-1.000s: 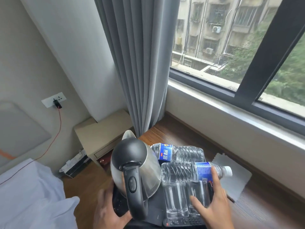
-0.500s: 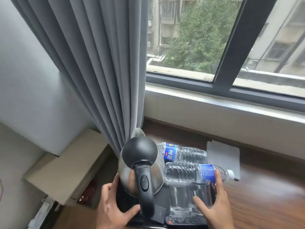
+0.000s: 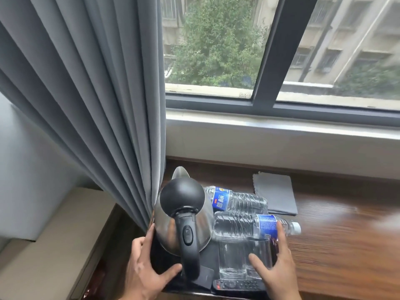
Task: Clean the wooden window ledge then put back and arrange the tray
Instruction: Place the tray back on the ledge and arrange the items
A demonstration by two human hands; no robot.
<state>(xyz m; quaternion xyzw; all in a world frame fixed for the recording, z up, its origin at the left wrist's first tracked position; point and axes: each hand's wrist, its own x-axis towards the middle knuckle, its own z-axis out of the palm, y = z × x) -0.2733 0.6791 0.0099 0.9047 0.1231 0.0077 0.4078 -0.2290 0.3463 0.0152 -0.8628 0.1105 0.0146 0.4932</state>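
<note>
A black tray (image 3: 166,262) sits at the left end of the wooden window ledge (image 3: 337,241). On it stand a steel kettle (image 3: 184,219) with a black lid and handle, two clear glasses (image 3: 240,257), two water bottles (image 3: 244,226) lying on their sides, and a black remote (image 3: 238,285) at the front. My left hand (image 3: 145,267) grips the tray's left edge, thumb on top. My right hand (image 3: 275,265) holds the tray's right edge, fingers against a glass and the nearer bottle.
A folded grey cloth (image 3: 275,193) lies on the ledge behind the tray, to the right. A grey curtain (image 3: 97,105) hangs touching the kettle's left side. A beige bedside unit (image 3: 56,239) stands lower left. The window wall (image 3: 281,146) runs behind the ledge.
The tray has travelled right and forward over the ledge with both hands on it. The view has swung from the bed and bedside unit toward the window.
</note>
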